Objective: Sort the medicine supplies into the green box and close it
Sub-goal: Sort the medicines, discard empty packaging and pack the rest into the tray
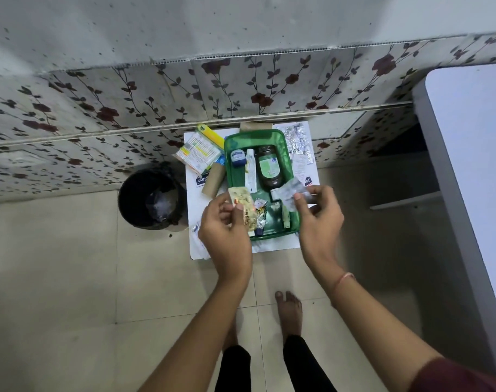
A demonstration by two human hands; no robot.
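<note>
Above the open green box (288, 154), a yellowish pill strip (242, 203) is being pinched by the left hand (224, 230) and a silver blister strip (290, 192) by the right hand (319, 219).

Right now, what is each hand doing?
Left hand: closed on a yellowish blister strip of tablets.
Right hand: closed on a silver foil blister strip.

White stool (280, 244): green box (230, 165), cardboard roll (212, 179), perhaps foil strips (297, 140).
</note>
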